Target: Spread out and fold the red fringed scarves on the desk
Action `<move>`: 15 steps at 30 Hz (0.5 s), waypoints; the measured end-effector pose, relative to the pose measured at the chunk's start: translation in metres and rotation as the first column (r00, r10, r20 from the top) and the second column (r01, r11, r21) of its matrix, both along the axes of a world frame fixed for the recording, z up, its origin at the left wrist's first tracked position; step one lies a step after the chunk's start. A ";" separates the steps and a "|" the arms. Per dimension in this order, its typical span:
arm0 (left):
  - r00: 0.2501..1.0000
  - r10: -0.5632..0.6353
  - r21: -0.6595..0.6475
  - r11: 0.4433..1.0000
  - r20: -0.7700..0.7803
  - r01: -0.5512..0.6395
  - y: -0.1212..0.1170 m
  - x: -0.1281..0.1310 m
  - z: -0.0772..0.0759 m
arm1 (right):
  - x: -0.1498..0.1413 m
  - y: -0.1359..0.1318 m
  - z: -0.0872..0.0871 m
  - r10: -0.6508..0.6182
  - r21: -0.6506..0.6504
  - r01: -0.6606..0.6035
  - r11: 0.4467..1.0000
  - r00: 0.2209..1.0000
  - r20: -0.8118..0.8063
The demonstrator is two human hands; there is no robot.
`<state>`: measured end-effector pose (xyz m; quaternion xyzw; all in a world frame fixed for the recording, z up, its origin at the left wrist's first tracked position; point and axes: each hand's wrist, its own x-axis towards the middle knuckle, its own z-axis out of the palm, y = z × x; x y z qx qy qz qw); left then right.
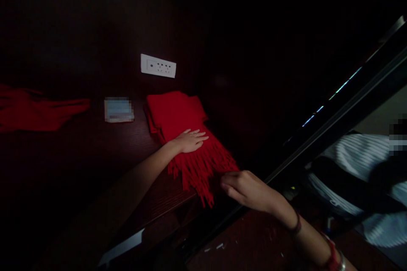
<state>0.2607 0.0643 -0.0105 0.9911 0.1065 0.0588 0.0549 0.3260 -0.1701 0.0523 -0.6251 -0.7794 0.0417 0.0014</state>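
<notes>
A folded red scarf [176, 112] with a long fringe lies on a dark wooden surface, its fringe spreading toward the near right edge. My left hand [190, 140] rests flat on the scarf just above the fringe, fingers stretched out, a ring on one of them. Beside the fringe's lower right tip is my right hand [243, 188], its fingers curled together. Whether any fringe strands are between those fingers is hidden.
More red fringed fabric [34, 110] lies at the far left. Between the two is a blurred-out bluish item [119, 110]. A white socket panel [158, 66] is on the back wall. At right, beyond a dark slanted panel edge, a person in a striped garment [362, 156] is partly visible.
</notes>
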 end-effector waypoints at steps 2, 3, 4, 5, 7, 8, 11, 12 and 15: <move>1.000 0.004 -0.003 1.000 -0.003 -0.004 0.000 0.001 0.000 | 0.007 0.002 0.016 -0.047 0.076 0.048 0.996 0.999 -0.018; 1.000 0.006 -0.003 1.000 -0.005 -0.006 0.000 0.001 0.000 | 0.011 0.010 0.020 -0.074 0.136 0.075 0.988 0.997 -0.013; 1.000 0.006 -0.004 1.000 -0.007 -0.006 0.000 0.001 0.000 | 0.015 0.021 0.020 -0.105 0.210 0.103 0.972 0.994 0.001; 1.000 0.007 -0.007 1.000 -0.009 -0.007 0.000 0.001 0.000 | 0.019 0.035 0.016 -0.115 0.253 0.105 0.962 0.993 0.024; 1.000 0.009 -0.011 1.000 -0.010 -0.009 0.000 0.000 0.000 | 0.026 0.061 -0.001 -0.088 0.264 0.067 0.962 0.994 0.066; 1.000 0.008 -0.010 1.000 -0.011 -0.008 0.000 0.000 0.000 | 0.029 0.071 -0.012 -0.085 0.249 0.062 0.966 0.993 0.081; 1.000 0.006 -0.003 1.000 -0.022 -0.006 -0.001 -0.002 0.002 | 0.031 0.073 -0.037 -0.098 0.212 0.074 0.974 0.989 0.106; 1.000 0.004 -0.003 1.000 -0.029 -0.004 -0.001 -0.002 0.002 | 0.031 0.065 -0.040 -0.102 0.194 0.079 0.978 0.989 0.110; 0.999 0.007 -0.009 1.000 -0.035 -0.007 -0.001 -0.001 0.002 | 0.029 0.027 -0.029 -0.093 0.112 0.080 0.990 0.989 0.116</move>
